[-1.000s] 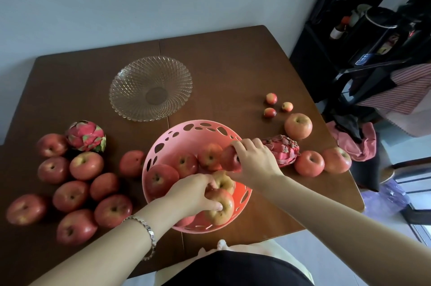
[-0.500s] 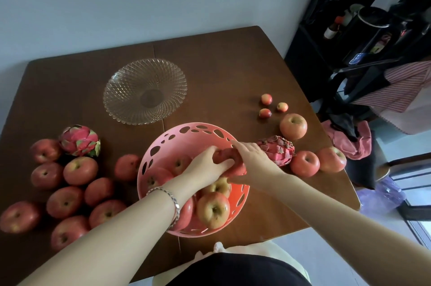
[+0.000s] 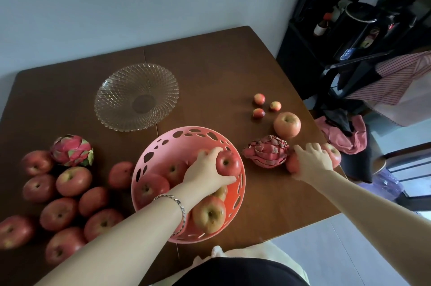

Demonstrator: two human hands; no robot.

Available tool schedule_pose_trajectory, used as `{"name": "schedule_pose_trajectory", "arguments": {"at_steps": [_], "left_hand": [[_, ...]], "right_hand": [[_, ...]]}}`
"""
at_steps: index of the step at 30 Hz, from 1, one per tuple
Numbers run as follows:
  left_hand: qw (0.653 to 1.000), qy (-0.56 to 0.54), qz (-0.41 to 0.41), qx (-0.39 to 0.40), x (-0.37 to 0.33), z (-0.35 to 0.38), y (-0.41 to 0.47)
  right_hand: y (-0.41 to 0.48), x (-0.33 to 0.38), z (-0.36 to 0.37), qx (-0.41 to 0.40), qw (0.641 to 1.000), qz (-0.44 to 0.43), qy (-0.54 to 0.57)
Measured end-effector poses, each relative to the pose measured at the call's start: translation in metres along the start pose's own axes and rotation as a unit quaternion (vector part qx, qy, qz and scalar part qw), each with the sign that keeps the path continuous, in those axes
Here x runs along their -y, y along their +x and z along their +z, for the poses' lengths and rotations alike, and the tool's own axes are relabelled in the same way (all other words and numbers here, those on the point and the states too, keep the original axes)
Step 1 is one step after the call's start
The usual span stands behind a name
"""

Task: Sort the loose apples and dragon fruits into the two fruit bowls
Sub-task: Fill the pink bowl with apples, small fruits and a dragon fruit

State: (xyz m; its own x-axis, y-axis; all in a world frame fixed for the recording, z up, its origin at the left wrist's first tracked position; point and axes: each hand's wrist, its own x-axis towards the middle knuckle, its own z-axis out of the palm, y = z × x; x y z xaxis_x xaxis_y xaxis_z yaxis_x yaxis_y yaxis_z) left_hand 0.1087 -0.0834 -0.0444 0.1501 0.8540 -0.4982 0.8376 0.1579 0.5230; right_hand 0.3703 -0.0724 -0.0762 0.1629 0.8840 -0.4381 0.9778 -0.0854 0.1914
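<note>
Holding apple (image 3: 228, 163) inside pink bowl (image 3: 168, 152), L hand (image 3: 207, 171) gripping it | R hand (image 3: 312, 160) draped over loose apple (image 3: 292, 165) at desk (image 3: 210, 64) R edge, grip unclear | loose apple touching dragon fruit (image 3: 265, 151), its R side; R hand nearer.

the table (image 3: 210, 64) is dark brown wood. the plastic bowl (image 3: 163, 145) is salmon pink with oval cut-outs all round, and looks more orange inside at 4 o'clock. the glass bowl (image 3: 116, 89) at 11 is clear with a diamond criss-cross cut. the loose apples (image 3: 73, 180) at 8 are red with yellow-green patches. the top apple (image 3: 228, 163) in the pink bowl is deep glossy red. the dragon fruit (image 3: 71, 150) at 9 is hot pink with green tips, while the other dragon fruit (image 3: 265, 151) at 3 is a duller pink-red. the striped cloth (image 3: 396, 75) at 2 is red and white.
</note>
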Motion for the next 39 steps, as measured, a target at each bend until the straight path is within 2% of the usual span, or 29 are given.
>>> {"name": "schedule_pose_trajectory", "arguments": {"at_steps": [3,5,7,9,10,11,12,13,14,19,21,23,25,28,30,33,36,39], "left_hand": [[1.000,-0.013,0.016,-0.018,-0.001,0.000,0.000],[0.999,-0.024,0.022,-0.022,0.000,0.001,0.000],[0.999,-0.038,0.025,-0.018,0.003,0.003,0.001],[0.998,-0.052,0.027,-0.020,0.004,0.003,0.001],[0.998,-0.059,0.027,-0.026,0.004,0.003,0.001],[0.997,-0.064,0.026,-0.034,0.005,0.004,0.001],[0.997,-0.066,0.022,-0.044,0.006,0.004,0.000],[0.996,-0.068,0.020,-0.057,0.008,0.005,0.001],[0.995,-0.072,0.016,-0.068,0.009,0.006,0.001],[0.986,-0.114,-0.015,-0.118,0.013,0.002,0.000],[0.983,-0.132,-0.014,-0.124,0.017,-0.002,0.001],[0.981,-0.141,-0.008,-0.130,0.019,-0.007,0.001],[0.981,-0.141,-0.004,-0.134,0.019,-0.012,0.002],[0.984,-0.129,0.000,-0.126,0.017,-0.019,0.005],[0.987,-0.110,-0.002,-0.117,0.013,-0.020,0.010],[0.991,-0.082,-0.008,-0.103,0.005,-0.020,0.017],[0.995,-0.064,-0.008,-0.081,0.002,-0.025,0.020],[0.997,-0.041,-0.007,-0.066,0.004,-0.031,0.020]], "right_hand": [[-0.006,-0.001,-0.013,0.025,1.000,0.011,-0.013],[-0.013,-0.002,-0.027,0.036,0.998,0.041,0.027],[-0.022,-0.005,-0.046,0.040,0.986,0.062,0.147],[-0.034,-0.001,-0.066,0.055,0.951,0.019,0.304],[-0.041,0.004,-0.074,0.091,0.912,-0.021,0.400],[-0.050,0.012,-0.082,0.147,0.848,-0.059,0.506],[-0.055,0.019,-0.084,0.200,0.770,-0.106,0.597],[-0.057,0.025,-0.082,0.231,0.709,-0.148,0.650],[-0.056,0.030,-0.077,0.243,0.673,-0.184,0.674],[-0.054,0.049,-0.066,0.307,0.572,-0.299,0.700],[-0.054,0.053,-0.064,0.330,0.552,-0.310,0.700],[-0.053,0.055,-0.059,0.318,0.570,-0.322,0.686],[-0.055,0.058,-0.056,0.286,0.606,-0.320,0.670],[-0.060,0.064,-0.047,0.159,0.712,-0.315,0.607],[-0.063,0.072,-0.033,0.060,0.755,-0.302,0.579],[-0.064,0.086,-0.008,-0.080,0.793,-0.336,0.501],[-0.063,0.097,0.005,-0.099,0.817,-0.348,0.449],[-0.057,0.103,0.012,-0.156,0.827,-0.332,0.426]]}}
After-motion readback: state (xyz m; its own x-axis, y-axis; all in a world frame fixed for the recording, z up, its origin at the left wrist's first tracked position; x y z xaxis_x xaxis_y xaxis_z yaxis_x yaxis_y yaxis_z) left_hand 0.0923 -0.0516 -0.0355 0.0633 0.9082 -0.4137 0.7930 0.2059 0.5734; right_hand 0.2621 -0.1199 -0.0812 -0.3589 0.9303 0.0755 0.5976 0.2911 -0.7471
